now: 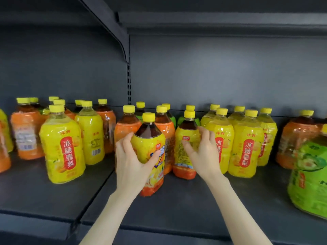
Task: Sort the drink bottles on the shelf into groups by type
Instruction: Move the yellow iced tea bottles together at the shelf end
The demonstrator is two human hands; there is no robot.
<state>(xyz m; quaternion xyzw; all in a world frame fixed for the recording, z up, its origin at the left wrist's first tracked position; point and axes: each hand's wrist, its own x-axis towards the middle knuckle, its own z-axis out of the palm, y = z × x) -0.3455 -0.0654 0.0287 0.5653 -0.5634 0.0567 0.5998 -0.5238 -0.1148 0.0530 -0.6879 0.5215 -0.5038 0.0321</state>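
a dark grey back panel spans the rear. a slotted upright runs down its middle, and a curved bracket slopes out from its top.

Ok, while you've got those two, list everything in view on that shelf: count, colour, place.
pear-drink bottles: at least seven, yellow label with red panel; two on the left, five right of the hands.
orange-label bottles: at least six, dark drink; left group, centre behind the hands, far right.
green-label bottles: at least four; one at front right, the others half hidden in the back row.
front iced-tea bottle: one, yellow label, orange base, dark drink; centre front.
second iced-tea bottle: one, same colours; just right of it.
shelf: one, dark grey, under all the bottles.
left hand: grips the front iced-tea bottle.
right hand: grips the second iced-tea bottle.
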